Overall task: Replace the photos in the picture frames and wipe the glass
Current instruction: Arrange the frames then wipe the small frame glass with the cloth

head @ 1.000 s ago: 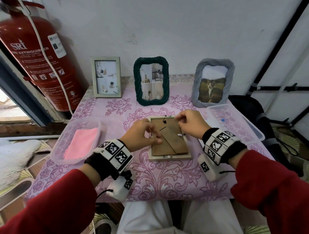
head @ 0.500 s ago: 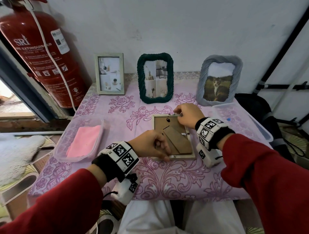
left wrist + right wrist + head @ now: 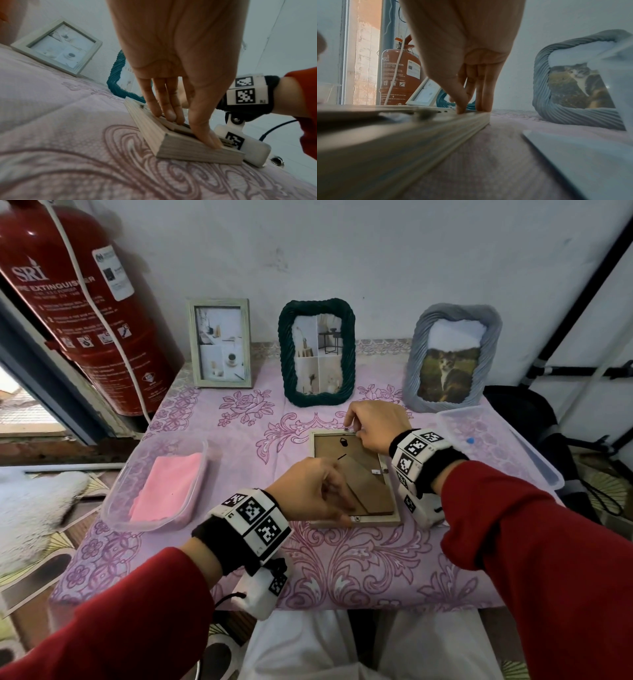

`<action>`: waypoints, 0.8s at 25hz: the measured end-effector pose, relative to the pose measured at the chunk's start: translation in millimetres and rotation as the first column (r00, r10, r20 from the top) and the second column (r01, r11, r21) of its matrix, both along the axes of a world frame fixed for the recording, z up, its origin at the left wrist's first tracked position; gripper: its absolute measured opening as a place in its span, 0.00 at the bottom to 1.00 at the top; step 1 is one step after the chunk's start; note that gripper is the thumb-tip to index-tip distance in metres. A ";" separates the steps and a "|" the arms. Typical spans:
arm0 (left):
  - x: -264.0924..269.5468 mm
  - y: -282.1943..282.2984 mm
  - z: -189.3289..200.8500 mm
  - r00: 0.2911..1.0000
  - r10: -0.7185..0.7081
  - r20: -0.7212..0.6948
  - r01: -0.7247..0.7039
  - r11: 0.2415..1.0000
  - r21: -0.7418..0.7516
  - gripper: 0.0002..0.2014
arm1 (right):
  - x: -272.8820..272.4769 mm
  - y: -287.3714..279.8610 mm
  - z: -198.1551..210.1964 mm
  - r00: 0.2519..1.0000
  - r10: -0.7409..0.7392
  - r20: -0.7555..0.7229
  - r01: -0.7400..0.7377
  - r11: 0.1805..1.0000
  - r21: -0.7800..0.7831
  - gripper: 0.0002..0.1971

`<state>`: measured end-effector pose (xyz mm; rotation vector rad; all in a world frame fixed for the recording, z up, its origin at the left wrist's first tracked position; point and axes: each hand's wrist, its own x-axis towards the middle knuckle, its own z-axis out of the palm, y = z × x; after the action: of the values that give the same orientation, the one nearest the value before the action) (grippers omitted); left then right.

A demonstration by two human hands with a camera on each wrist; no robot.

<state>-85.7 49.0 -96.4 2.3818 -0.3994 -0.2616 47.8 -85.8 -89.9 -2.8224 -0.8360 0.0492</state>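
Left hand [image 3: 173, 75]: fingers nearly straight, tips pressing the brown backing and near edge of the wooden frame [image 3: 356, 520].
Right hand [image 3: 375, 424]: fingertips bunched on the frame's far edge, perhaps pinching a small tab; too small to tell.
Frame: face down on the purple tablecloth [image 3: 342, 570].
Hidden: glass underneath.
Head view only: pink cloth [image 3: 168, 486] in its tub.

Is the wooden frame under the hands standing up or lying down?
Lying down. The wooden frame rests flat on the tablecloth, brown backing facing up.
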 end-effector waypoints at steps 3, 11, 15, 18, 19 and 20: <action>-1.9 -0.9 3.3 0.998 -0.027 0.051 0.026 0.999 0.031 0.09 | -0.2 -0.3 1.2 1.000 0.018 -0.025 -0.018 0.999 -0.029 0.17; -5.4 8.8 -1.5 0.963 -0.265 0.054 0.240 0.929 0.282 0.13 | -5.8 -7.4 -3.2 0.999 0.033 -0.015 -0.033 0.999 -0.030 0.19; -10.2 7.7 -6.3 0.975 -0.192 0.115 0.166 0.964 0.208 0.13 | -5.8 -9.4 -6.8 1.000 0.006 -0.022 -0.007 1.000 -0.011 0.16; -9.9 6.9 -4.4 0.988 -0.109 0.112 0.088 0.980 0.179 0.10 | -5.1 -10.9 -8.5 1.000 0.000 -0.013 0.000 1.000 0.008 0.14; -9.0 6.9 -3.2 0.992 -0.078 0.097 0.061 0.983 0.175 0.10 | -5.3 -10.7 -8.8 1.000 -0.002 -0.009 0.002 1.000 0.008 0.13; -8.2 6.6 -2.1 0.995 -0.055 0.083 0.039 0.984 0.175 0.09 | -5.2 -10.4 -8.7 1.000 -0.006 -0.007 0.006 1.000 0.010 0.13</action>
<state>-93.9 55.6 -98.5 2.5636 -0.4920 -0.2222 42.6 -96.2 -98.6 -2.8140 -0.8234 0.0540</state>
